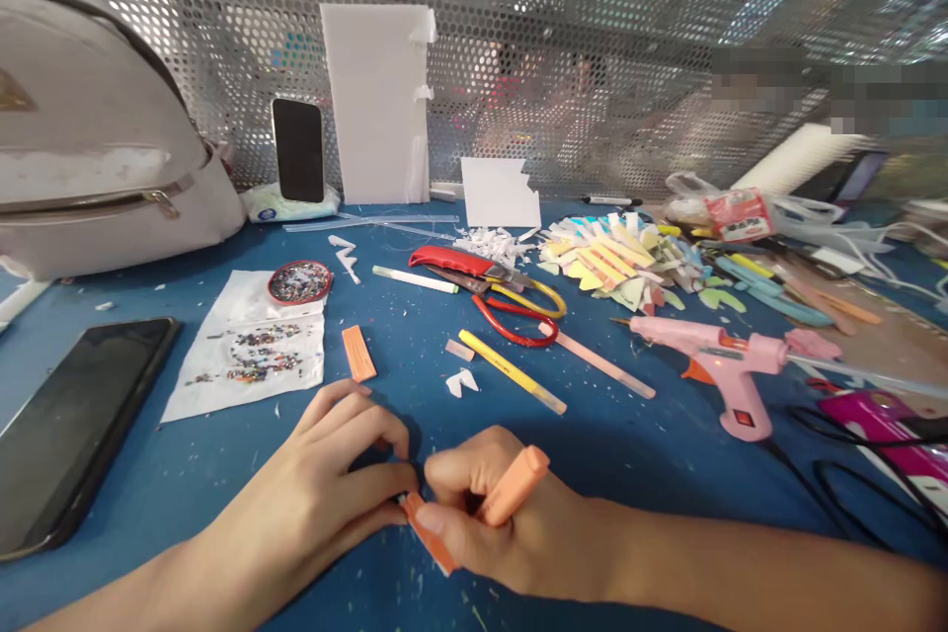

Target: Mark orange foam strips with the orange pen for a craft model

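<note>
My right hand (493,513) grips an orange marker (514,489), its fat end pointing up and right; its tip is hidden behind my fingers. Beneath that hand lies a small strip coloured orange (435,543), with a pale edge at its lower end. The thumb and fingertips of my left hand (333,469) pinch the strip's upper end against the table. Just beyond the left hand rests another orange piece (359,354), flat and streaked. A yellow marker (511,372), a small pinkish piece (460,350) and white paper scraps (462,382) lie beyond the right hand.
Red-handled pliers (459,262) and scissors (514,321) lie mid-table. A pink glue gun (730,355) with a black cord is at right, near heaped coloured pieces (622,257). At left are a phone (81,425), beads on white paper (244,395) and a backpack (96,138).
</note>
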`<action>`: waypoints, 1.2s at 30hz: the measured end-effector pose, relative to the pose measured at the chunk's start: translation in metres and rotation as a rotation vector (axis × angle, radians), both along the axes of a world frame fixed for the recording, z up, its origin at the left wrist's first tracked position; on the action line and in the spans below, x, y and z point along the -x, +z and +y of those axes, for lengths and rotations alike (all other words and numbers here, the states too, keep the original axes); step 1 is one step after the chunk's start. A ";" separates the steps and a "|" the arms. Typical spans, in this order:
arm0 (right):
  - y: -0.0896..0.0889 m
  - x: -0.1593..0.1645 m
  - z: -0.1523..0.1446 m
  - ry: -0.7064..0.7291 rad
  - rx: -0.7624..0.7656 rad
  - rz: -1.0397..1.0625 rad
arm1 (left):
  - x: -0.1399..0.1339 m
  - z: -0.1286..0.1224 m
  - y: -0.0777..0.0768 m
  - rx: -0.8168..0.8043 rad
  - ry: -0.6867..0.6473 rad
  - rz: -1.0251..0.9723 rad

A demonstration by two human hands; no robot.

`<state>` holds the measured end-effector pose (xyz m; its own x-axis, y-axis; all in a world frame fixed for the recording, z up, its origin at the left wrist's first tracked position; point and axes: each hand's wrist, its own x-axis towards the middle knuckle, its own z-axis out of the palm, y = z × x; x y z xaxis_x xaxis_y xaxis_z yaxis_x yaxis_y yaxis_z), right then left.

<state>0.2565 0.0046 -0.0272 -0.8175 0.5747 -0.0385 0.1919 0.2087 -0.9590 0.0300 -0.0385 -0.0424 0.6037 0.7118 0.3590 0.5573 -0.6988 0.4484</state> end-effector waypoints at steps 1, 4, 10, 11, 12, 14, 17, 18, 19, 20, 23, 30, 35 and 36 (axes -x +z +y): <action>0.000 0.000 0.000 0.009 -0.012 0.002 | 0.000 0.000 0.000 -0.003 0.002 0.000; 0.001 0.000 0.001 -0.006 -0.037 0.019 | -0.001 0.000 0.000 -0.012 0.011 0.002; 0.001 0.000 0.002 0.004 -0.063 -0.008 | 0.000 -0.001 0.001 -0.009 0.007 0.013; 0.001 0.000 0.002 0.005 -0.071 -0.009 | 0.000 -0.001 0.002 -0.003 0.008 0.016; 0.001 0.000 0.002 0.017 -0.077 -0.013 | 0.000 -0.002 0.002 0.002 0.010 0.018; 0.001 0.000 0.002 0.021 -0.067 -0.014 | 0.001 -0.002 0.003 0.007 0.015 0.021; 0.001 0.000 0.002 -0.013 -0.053 0.002 | 0.001 -0.002 0.004 0.009 0.021 0.028; 0.001 0.000 0.002 -0.005 -0.054 0.004 | 0.001 -0.002 0.004 0.009 0.023 0.029; 0.002 0.000 0.002 0.005 -0.057 0.005 | 0.001 -0.002 0.004 0.009 0.024 0.029; 0.002 0.000 0.002 0.006 -0.056 0.007 | 0.001 -0.002 0.004 0.010 0.025 0.030; 0.002 0.000 0.002 -0.017 -0.049 0.020 | 0.001 -0.001 0.004 0.009 0.032 0.031; 0.002 0.000 0.002 -0.005 -0.067 0.036 | 0.001 0.000 0.004 -0.026 0.016 0.025; 0.001 0.000 0.001 -0.008 -0.071 0.049 | 0.000 0.000 0.005 -0.032 0.006 0.023; 0.001 0.000 0.001 -0.001 -0.075 0.049 | 0.000 0.000 0.005 -0.031 0.004 0.023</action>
<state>0.2569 0.0055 -0.0266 -0.8168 0.5752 0.0449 0.1455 0.2806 -0.9487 0.0298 -0.0387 -0.0377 0.6088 0.7033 0.3670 0.5701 -0.7096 0.4141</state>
